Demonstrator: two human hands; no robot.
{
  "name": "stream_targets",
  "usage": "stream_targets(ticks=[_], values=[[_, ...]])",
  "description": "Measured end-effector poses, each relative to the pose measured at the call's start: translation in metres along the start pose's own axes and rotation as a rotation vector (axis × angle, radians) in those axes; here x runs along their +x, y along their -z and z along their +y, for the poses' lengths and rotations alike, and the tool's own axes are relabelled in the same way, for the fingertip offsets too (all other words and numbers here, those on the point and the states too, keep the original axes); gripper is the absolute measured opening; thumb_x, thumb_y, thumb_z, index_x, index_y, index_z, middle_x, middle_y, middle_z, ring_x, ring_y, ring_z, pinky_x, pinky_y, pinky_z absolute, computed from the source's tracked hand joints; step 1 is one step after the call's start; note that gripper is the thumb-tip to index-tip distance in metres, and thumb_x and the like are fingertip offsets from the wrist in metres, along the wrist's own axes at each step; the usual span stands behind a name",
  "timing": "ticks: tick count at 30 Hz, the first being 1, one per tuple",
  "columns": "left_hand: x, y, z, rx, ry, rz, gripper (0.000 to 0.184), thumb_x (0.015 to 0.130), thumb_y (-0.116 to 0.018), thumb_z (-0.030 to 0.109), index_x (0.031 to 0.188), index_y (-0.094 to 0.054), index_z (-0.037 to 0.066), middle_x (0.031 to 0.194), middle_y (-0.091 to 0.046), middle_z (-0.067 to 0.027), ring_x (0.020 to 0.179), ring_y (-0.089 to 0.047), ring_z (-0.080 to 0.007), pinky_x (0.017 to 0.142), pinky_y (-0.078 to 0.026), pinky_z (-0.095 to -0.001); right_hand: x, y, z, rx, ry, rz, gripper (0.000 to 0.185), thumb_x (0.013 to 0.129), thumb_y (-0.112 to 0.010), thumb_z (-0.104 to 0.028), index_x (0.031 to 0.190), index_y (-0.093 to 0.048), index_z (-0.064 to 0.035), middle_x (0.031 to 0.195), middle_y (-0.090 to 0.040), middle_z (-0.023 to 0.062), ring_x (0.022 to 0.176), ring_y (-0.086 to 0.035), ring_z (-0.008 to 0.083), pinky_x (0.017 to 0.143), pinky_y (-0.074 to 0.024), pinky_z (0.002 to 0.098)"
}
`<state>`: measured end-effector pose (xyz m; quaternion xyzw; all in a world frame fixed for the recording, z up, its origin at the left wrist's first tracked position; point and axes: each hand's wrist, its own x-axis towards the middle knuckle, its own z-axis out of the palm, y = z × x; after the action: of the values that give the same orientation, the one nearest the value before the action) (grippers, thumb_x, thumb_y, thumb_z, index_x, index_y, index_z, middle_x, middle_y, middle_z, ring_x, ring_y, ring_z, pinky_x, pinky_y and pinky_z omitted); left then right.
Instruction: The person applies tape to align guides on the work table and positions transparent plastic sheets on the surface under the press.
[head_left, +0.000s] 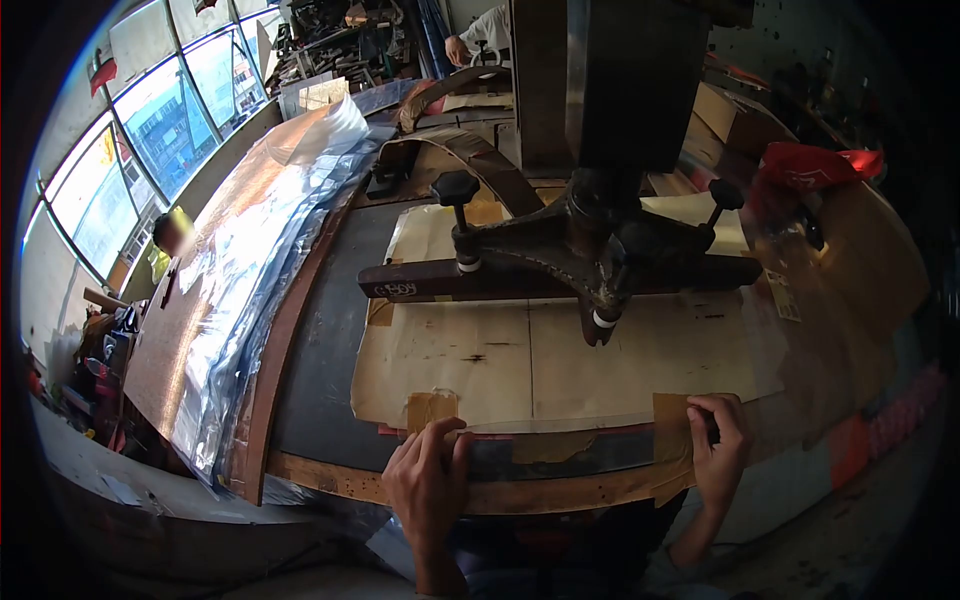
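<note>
A large cream sheet (pixel 600 370) with a dark centre line lies on the dark work surface (pixel 315 370). At its front left corner, my left hand (pixel 428 480) is closed by a piece of brown tape (pixel 432 408); what its fingers pinch, if anything, is hidden. My right hand (pixel 718 445) has its thumb and forefinger at the upper edge of another brown tape piece (pixel 673 425), pinching it near the sheet's front right. A dark metal bar (pixel 540 279) under a machine head (pixel 595 235) spans the sheet behind both hands.
Clear plastic film (pixel 245 300) lies over a copper-coloured board on the left. A wooden strip (pixel 560 494) forms the front edge. Red plastic (pixel 810 170) and a cardboard box (pixel 735 120) are at the back right. Another person's hand (pixel 457 50) shows at the back.
</note>
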<state>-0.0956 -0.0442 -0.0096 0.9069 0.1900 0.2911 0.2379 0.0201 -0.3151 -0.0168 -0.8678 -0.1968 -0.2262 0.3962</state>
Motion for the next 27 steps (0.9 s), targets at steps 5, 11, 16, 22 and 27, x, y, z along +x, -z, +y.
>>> stream_targets(ticks=[5, 11, 16, 22, 27], values=[[0.0012, 0.0001, -0.0015, -0.042, -0.043, 0.026, 0.007, 0.084, -0.065, 0.006, 0.091, -0.062, 0.006, 0.065, -0.058, -0.0105, 0.062, -0.06, -0.0281, 0.061, -0.046, -0.0375, 0.0007, 0.0, -0.0044, -0.007, -0.035, -0.015, 0.013, 0.084, -0.065, 0.002, 0.096, -0.065, -0.0018, 0.09, -0.061, 0.0089, 0.075, -0.061, 0.0191, 0.059, -0.0465, 0.0294], [0.0027, -0.0027, -0.0019, -0.059, -0.102, 0.071, 0.014, 0.087, -0.059, 0.003, 0.097, -0.068, 0.006, 0.07, -0.06, -0.0119, 0.066, -0.062, -0.0282, 0.062, -0.046, -0.0376, 0.0002, 0.0004, -0.0035, -0.012, -0.037, -0.017, 0.019, 0.084, -0.065, 0.003, 0.101, -0.067, -0.0031, 0.089, -0.061, 0.009, 0.076, -0.061, 0.0189, 0.061, -0.0472, 0.0293], [0.0005, 0.0042, 0.001, 0.016, -0.072, -0.022, 0.021, 0.087, -0.058, 0.004, 0.103, -0.07, 0.009, 0.07, -0.059, -0.0108, 0.065, -0.06, -0.0259, 0.062, -0.046, -0.0365, 0.0009, 0.0002, -0.0048, -0.028, -0.014, -0.004, 0.017, 0.083, -0.066, 0.002, 0.098, -0.069, -0.0033, 0.088, -0.06, 0.0089, 0.076, -0.06, 0.02, 0.062, -0.0472, 0.0308], [0.0007, 0.0013, -0.0009, 0.001, -0.076, -0.006, 0.02, 0.085, -0.062, 0.007, 0.102, -0.07, 0.013, 0.069, -0.058, -0.007, 0.064, -0.059, -0.0237, 0.061, -0.046, -0.0353, 0.0009, 0.0008, -0.0055, -0.044, 0.002, -0.018, 0.017, 0.082, -0.066, 0.004, 0.097, -0.07, -0.0035, 0.086, -0.059, 0.0087, 0.076, -0.059, 0.0209, 0.066, -0.0474, 0.0324], [0.0013, -0.0027, -0.0003, -0.029, -0.078, 0.048, 0.011, 0.082, -0.068, 0.011, 0.092, -0.069, 0.01, 0.069, -0.062, -0.0064, 0.064, -0.061, -0.0245, 0.063, -0.047, -0.0357, 0.0005, 0.0007, -0.005, -0.035, 0.003, -0.024, 0.017, 0.081, -0.066, 0.005, 0.096, -0.069, -0.0031, 0.085, -0.058, 0.0087, 0.076, -0.059, 0.0213, 0.066, -0.0475, 0.0323]])
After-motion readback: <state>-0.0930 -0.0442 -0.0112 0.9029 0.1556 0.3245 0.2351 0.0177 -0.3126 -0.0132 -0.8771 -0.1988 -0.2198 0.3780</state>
